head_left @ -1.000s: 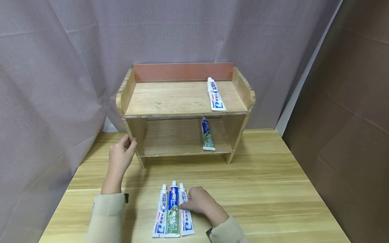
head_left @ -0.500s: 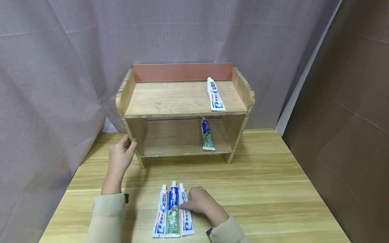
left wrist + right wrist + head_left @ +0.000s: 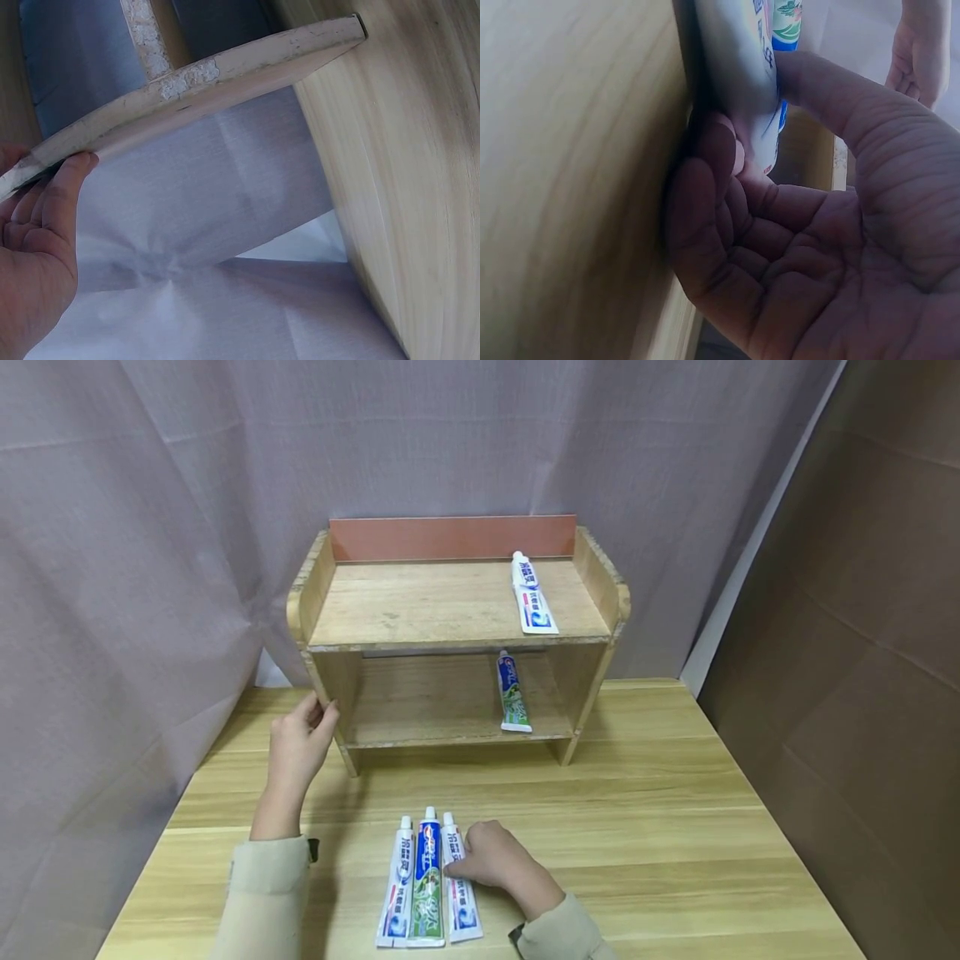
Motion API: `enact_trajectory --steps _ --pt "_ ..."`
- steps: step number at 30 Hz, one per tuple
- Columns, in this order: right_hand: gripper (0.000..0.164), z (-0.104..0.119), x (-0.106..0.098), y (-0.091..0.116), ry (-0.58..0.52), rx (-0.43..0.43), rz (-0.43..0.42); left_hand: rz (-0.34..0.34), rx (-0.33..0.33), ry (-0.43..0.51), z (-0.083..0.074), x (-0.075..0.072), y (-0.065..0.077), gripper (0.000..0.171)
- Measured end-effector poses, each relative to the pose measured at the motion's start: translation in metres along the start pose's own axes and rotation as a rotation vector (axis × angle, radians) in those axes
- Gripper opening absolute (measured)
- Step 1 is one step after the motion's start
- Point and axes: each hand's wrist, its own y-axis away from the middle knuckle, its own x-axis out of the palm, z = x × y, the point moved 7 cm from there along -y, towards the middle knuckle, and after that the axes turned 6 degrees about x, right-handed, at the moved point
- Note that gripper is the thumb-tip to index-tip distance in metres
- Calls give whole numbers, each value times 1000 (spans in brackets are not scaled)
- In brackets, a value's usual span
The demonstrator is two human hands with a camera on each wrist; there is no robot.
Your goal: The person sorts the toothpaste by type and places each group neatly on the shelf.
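With thumb and fingers on either side, my left hand (image 3: 296, 743) pinches the front edge of the left side panel of a small wooden shelf (image 3: 420, 602); the left wrist view shows the panel (image 3: 217, 75) between them. My right hand (image 3: 501, 860) holds the rightmost white toothpaste tube (image 3: 462, 914) of three on the table, thumb across it and fingers curled at its side. In the right wrist view the tube (image 3: 739, 60) lies between thumb and fingers. Beside it lie a blue-green toothpaste tube (image 3: 427, 885) and another white toothpaste tube (image 3: 396, 893), caps pointing toward the shelf.
On the shelf's upper board, at the right, lies a white toothpaste tube (image 3: 533, 597). The lower board bears a blue-green toothpaste tube (image 3: 512, 693), also toward the right. A grey curtain (image 3: 450, 435) hangs behind, and a brown panel (image 3: 840, 610) stands right of the wooden table (image 3: 660, 827).
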Motion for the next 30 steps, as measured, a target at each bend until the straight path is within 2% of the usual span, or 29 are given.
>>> enact_trajectory --steps 13,20,30 --pt "42 -5 -7 -1 -31 -8 -35 -11 26 -8 -2 -1 0 21" --pt "34 -5 -9 -1 -66 -43 -25 -10 21 -9 0 0 1 22" --pt "32 -6 -12 -4 -87 -53 -18 -6 19 -9 0 0 0 22"
